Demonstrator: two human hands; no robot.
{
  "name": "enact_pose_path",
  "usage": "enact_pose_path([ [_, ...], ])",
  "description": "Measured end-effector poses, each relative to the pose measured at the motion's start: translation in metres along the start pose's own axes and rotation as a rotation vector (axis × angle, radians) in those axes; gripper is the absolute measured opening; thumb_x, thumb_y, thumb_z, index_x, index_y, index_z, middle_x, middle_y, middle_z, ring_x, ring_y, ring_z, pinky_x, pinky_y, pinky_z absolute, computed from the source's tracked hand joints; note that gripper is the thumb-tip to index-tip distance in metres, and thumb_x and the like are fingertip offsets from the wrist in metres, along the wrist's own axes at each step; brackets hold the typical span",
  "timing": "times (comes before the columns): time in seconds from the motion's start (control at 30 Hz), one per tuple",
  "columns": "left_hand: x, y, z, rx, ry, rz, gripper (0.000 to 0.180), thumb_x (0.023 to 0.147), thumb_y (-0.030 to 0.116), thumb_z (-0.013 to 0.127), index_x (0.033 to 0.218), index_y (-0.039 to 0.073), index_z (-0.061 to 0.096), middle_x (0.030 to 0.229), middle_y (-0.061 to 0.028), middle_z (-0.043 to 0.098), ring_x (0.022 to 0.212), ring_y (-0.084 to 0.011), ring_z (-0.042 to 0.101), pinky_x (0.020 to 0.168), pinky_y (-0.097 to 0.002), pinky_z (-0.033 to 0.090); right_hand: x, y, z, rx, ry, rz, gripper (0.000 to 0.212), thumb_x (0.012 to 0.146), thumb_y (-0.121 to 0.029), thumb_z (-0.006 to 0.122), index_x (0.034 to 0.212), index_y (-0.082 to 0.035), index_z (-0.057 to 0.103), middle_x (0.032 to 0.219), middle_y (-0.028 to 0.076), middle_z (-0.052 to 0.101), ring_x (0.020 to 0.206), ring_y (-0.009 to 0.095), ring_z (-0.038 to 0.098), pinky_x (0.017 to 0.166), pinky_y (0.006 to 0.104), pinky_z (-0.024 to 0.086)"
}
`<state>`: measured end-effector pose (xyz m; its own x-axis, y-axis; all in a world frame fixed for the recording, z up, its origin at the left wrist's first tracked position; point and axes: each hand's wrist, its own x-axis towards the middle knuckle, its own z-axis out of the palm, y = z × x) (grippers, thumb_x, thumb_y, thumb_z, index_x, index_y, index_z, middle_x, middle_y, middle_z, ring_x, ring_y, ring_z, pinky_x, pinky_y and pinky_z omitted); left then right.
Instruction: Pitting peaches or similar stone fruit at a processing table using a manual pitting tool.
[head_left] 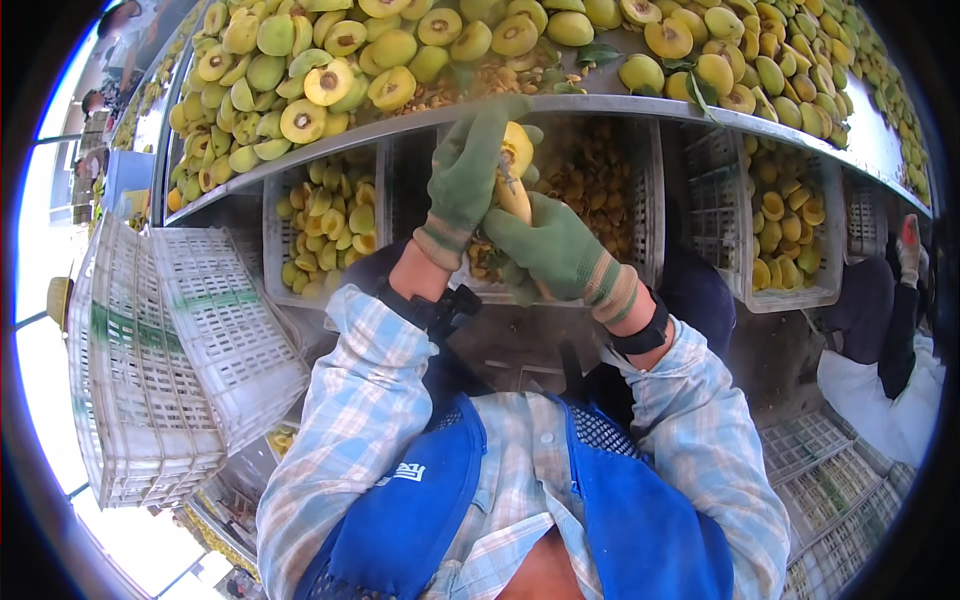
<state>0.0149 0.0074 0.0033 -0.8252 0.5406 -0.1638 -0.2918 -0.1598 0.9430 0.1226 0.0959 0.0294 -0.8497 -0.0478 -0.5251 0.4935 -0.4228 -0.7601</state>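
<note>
White crates (235, 330) with green bands at nine o'clock; a tan hat (58, 300) just beyond; a co-worker's white garment (852, 395) near three; grey-white crates (835, 505) at four.

Heaped fruit (302, 121) crowds the bench (622, 43) from 10 to 2 o'clock, with a bare patch at 1 o'clock beside green leaves (598, 54). The metal rim (600, 103) divides the piles from the crates below. The left hand (468, 165) and right hand (552, 245) block part of the central crate (651, 200) toward 12 o'clock. Stacked crates (150, 365) wall off 9 o'clock; a co-worker's glove (908, 248) occupies 3 o'clock. Room opens between hands and torso at 6 o'clock.
</note>
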Motion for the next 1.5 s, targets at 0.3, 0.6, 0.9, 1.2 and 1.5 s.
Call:
enact_pose_path([
  [0.3, -0.008, 0.006, 0.002, -0.197, -0.053, -0.128, 0.03, 0.095, 0.026, 0.057, 0.112, 0.002, 0.062, 0.112, -0.0086, 0.064, 0.087, -0.0171, 0.066, 0.058, -0.0277, 0.057, 0.0, 0.0, -0.021, 0.641, -0.569, 0.172, 0.027, 0.096, -0.023, 0.051, 0.097, 0.003, 0.058, 0.052, 0.0, 0.048, 0.034, 0.011, 0.043, 0.03, 0.0223, 0.032],
  [0.6, -0.008, -0.007, 0.006, -0.202, -0.02, 0.011, 0.029, 0.095, 0.026, 0.058, 0.114, 0.003, 0.061, 0.114, -0.0073, 0.063, 0.091, -0.0166, 0.064, 0.065, -0.0281, 0.056, 0.01, 0.025, -0.016, 1.247, -0.926, 0.236, 0.03, 0.103, -0.021, 0.037, 0.104, 0.001, 0.057, 0.05, -0.009, 0.027, 0.031, 0.004, 0.025, 0.031, 0.0207, 0.022],
  [0.9, -0.015, -0.004, 0.021, -0.179, 0.01, 0.058, 0.04, 0.099, 0.039, 0.047, 0.117, 0.005, 0.057, 0.104, -0.0098, 0.063, 0.079, -0.0163, 0.064, 0.066, -0.0273, 0.053, -0.001, 0.028, -0.009, 1.297, -0.795, 0.039, 0.035, 0.104, -0.027, 0.034, 0.11, -0.003, 0.058, 0.055, -0.011, 0.032, 0.037, 0.002, 0.032, 0.035, 0.0229, 0.024],
  [1.2, 0.013, -0.028, -0.017, 0.501, 0.04, 0.462, 0.03, 0.096, 0.024, 0.057, 0.115, 0.001, 0.062, 0.096, -0.0072, 0.067, 0.088, -0.0128, 0.064, 0.074, -0.025, 0.053, 0.0, 0.01, -0.019, 0.803, -0.343, 0.174, 0.029, 0.094, -0.032, 0.053, 0.102, -0.004, 0.059, 0.063, 0.0, 0.054, 0.046, 0.011, 0.049, 0.041, 0.0264, 0.043],
  [1.5, -0.019, 0.017, -0.07, 0.922, 0.103, 0.494, 0.023, 0.092, 0.019, 0.062, 0.107, 0.002, 0.067, 0.098, -0.0048, 0.068, 0.084, -0.0093, 0.064, 0.069, -0.0231, 0.052, 0.013, 0.014, -0.014, 0.712, -0.175, 0.212, 0.031, 0.094, -0.031, 0.054, 0.102, -0.001, 0.057, 0.064, 0.0, 0.054, 0.046, 0.014, 0.05, 0.042, 0.0275, 0.044],
])
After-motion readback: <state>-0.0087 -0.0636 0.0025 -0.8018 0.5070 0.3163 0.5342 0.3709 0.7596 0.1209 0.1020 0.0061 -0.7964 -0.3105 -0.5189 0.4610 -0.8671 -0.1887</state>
